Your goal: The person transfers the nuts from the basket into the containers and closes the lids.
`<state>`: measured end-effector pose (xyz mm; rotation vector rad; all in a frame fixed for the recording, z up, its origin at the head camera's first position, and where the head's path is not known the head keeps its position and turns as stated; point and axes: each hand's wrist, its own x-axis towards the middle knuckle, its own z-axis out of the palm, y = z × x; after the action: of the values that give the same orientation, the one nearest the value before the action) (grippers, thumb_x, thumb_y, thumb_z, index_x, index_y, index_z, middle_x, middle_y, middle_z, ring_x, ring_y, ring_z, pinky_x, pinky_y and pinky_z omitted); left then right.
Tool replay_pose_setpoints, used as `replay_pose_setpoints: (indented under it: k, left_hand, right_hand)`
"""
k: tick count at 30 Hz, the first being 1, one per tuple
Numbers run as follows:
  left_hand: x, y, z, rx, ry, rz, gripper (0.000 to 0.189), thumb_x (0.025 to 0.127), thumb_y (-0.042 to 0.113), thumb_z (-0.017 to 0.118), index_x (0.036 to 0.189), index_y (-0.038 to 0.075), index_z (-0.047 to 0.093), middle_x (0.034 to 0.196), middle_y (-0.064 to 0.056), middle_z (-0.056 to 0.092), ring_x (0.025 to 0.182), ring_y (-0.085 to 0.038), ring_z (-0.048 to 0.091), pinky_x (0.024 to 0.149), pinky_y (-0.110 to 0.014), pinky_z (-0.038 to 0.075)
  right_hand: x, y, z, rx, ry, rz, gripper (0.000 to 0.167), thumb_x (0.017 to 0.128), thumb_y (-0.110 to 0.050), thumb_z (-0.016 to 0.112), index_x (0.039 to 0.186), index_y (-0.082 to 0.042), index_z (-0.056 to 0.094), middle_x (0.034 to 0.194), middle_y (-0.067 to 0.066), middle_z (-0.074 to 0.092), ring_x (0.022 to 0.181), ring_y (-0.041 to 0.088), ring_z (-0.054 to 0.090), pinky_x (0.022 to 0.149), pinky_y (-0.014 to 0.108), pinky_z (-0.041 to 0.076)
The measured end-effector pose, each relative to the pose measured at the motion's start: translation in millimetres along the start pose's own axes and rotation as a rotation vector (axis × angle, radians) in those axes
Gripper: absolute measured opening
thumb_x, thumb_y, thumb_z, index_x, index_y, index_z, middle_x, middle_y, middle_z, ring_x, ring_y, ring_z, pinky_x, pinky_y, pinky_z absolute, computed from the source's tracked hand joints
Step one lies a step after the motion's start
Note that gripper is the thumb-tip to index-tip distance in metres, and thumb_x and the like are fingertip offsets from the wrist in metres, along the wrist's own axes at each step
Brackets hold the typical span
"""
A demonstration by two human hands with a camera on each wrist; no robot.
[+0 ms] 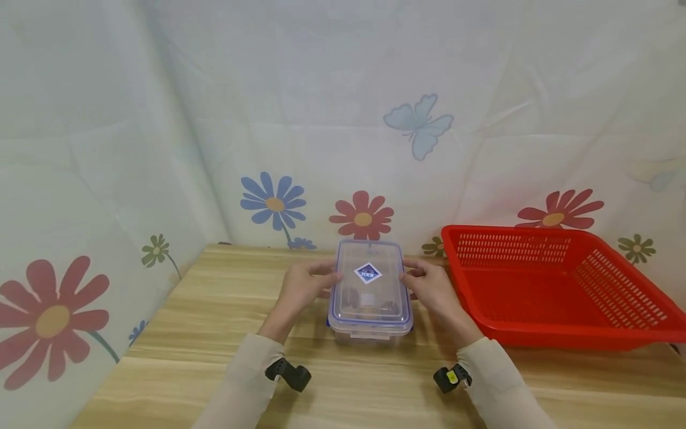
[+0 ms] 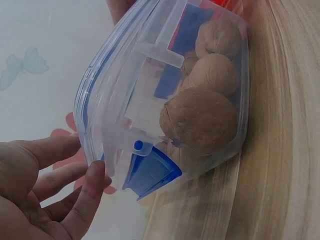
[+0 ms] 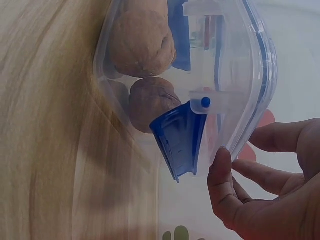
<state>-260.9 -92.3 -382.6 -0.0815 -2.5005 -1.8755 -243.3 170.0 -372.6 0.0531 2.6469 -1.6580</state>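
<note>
A clear plastic food container (image 1: 351, 335) stands on the table with several walnuts (image 2: 200, 120) inside. Its clear lid (image 1: 370, 298) has a blue seal line and a diamond-shaped sticker and sits over the box. My left hand (image 1: 306, 286) pinches the lid's left edge between thumb and fingers. On the opposite side, my right hand (image 1: 433, 287) pinches the lid's right edge in the same manner. Blue side latches, one in the left wrist view (image 2: 152, 172) and one in the right wrist view (image 3: 181, 137), hang swung out from the box wall.
To the right of the container, a red plastic basket (image 1: 536, 332) with slotted walls stands on the wooden table (image 1: 236, 298). A pale curtain (image 1: 332, 119) printed with flowers and a butterfly hangs behind the table and along its left side.
</note>
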Motion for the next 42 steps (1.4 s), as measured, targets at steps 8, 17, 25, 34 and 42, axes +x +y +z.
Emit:
replay_pose_setpoints:
  k: [8,17,25,34,42]
  left_hand:
    - [0.2,-1.7,0.7,0.018,0.002,-0.011,0.036,0.096,0.013,0.081,0.13,0.001,0.075,0.126,-0.019,0.074,0.092,-0.03,0.078,0.075,-0.038,0.064]
    - [0.6,-3.3,0.7,0.017,0.0,-0.036,0.036,0.094,0.012,0.083,0.128,0.0,0.076,0.124,-0.02,0.074,0.087,-0.031,0.079,0.074,-0.039,0.064]
    - [0.4,-4.5,1.3,0.025,-0.007,-0.015,0.036,0.094,0.009,0.082,0.127,-0.003,0.075,0.122,-0.022,0.074,0.086,-0.032,0.079,0.076,-0.044,0.064]
    - [0.7,-5.4,2.3,0.029,-0.008,-0.017,0.036,0.094,0.009,0.081,0.128,-0.003,0.075,0.123,-0.022,0.074,0.087,-0.031,0.079,0.075,-0.042,0.064]
    - [1.6,-6.0,-2.8,0.025,-0.02,-0.032,0.036,0.094,0.01,0.082,0.127,-0.001,0.076,0.123,-0.019,0.075,0.09,-0.028,0.078,0.078,-0.042,0.064]
  right_hand:
    - [-2.2,0.4,0.2,0.0,-0.009,0.002,0.045,0.106,-0.014,0.064,0.15,-0.005,0.059,0.133,0.02,0.067,0.105,0.033,0.069,0.094,0.047,0.06]
    - [-1.7,0.0,1.3,-0.01,-0.012,0.021,0.046,0.106,-0.014,0.064,0.15,-0.004,0.059,0.131,0.02,0.067,0.104,0.033,0.07,0.095,0.047,0.06]
    - [-2.1,0.5,0.8,-0.027,-0.016,0.023,0.047,0.105,-0.012,0.065,0.15,-0.002,0.057,0.129,0.022,0.068,0.099,0.031,0.07,0.093,0.046,0.06]
    - [-0.5,2.9,0.6,-0.019,-0.024,0.016,0.047,0.106,-0.012,0.064,0.151,0.0,0.056,0.13,0.023,0.067,0.097,0.031,0.071,0.094,0.047,0.06]
    - [0.0,2.9,3.6,0.012,-0.043,0.009,0.049,0.106,-0.01,0.065,0.152,0.002,0.054,0.131,0.025,0.066,0.101,0.035,0.07,0.093,0.047,0.06]
